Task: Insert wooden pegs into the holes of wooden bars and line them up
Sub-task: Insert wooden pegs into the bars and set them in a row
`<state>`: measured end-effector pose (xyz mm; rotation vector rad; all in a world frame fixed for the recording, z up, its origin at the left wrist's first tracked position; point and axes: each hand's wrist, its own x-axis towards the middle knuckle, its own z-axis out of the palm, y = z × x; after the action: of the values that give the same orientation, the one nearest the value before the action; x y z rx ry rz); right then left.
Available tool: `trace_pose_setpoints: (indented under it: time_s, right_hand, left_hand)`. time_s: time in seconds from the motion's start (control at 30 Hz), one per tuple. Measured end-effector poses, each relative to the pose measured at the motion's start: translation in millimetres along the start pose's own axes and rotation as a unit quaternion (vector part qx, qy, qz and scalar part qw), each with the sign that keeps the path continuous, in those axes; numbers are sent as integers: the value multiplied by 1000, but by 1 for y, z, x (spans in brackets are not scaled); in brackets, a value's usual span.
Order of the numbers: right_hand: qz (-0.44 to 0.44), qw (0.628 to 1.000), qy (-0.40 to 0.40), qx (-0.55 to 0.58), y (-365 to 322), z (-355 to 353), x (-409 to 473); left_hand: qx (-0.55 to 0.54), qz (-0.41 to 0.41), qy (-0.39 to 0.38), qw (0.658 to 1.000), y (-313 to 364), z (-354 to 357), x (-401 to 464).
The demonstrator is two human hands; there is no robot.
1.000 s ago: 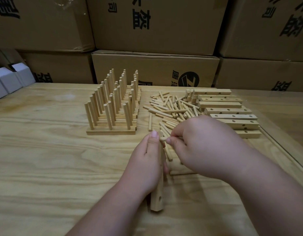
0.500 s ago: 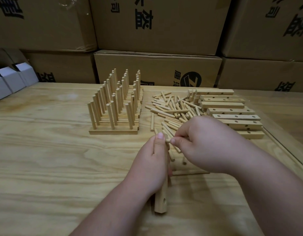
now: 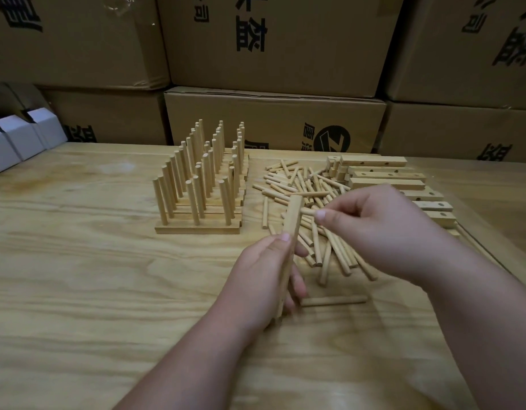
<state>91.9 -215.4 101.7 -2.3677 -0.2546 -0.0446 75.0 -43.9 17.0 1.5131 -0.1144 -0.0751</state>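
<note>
- Left hand (image 3: 267, 273) grips an upright bar (image 3: 289, 250).
- Right hand (image 3: 377, 229) pinches a peg (image 3: 308, 212) against its top.
- Wooden table (image 3: 78, 276); cardboard boxes (image 3: 273, 122) stacked at the far side.

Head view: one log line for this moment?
left hand: holds bar upright | right hand: pinches peg at bar side | finished rows: left of loose pegs

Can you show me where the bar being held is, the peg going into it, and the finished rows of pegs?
held bar (image 3: 292, 223), head view, upper part above the fingers.
peg (image 3: 309, 212), head view, short visible stretch beside the bar.
finished rows (image 3: 196, 230), head view, front bar's face.
</note>
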Motion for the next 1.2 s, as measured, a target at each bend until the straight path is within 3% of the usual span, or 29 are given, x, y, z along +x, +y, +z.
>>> trace_pose_setpoints:
  time_s: [0.17,0.3,0.43,0.5,0.6,0.73,0.87,1.07,1.2]
  right_hand:
    - [-16,998,66,-14,4,-13,0]
    - [-59,995,37,-65,3,-10,0]
    - [-31,997,43,-48,8,-10,3]
    - [3,995,-20,-95,12,-12,2]
    - [35,959,-162,-229,16,-6,-1]
    - [49,933,-231,-271,19,11,-2]
    - [19,944,-219,-247,21,9,0]
    - [-61,991,-99,-62,7,3,-3]
    - [-86,993,-65,-41,5,7,-3]
  left_hand:
    - [-37,-4,48,998,-1,-4,4]
    - [-33,0,50,998,-2,-3,4]
    - [-70,-5,103,992,-2,-3,4]
    - [-105,-13,140,984,-1,-5,6]
    - [-143,-23,166,975,0,-7,7]
    - [-134,-21,161,978,1,-5,7]
    - [-112,-19,149,982,0,-5,7]
    - [-87,6,127,988,0,-3,4]
    - [-78,9,109,991,0,-2,3]
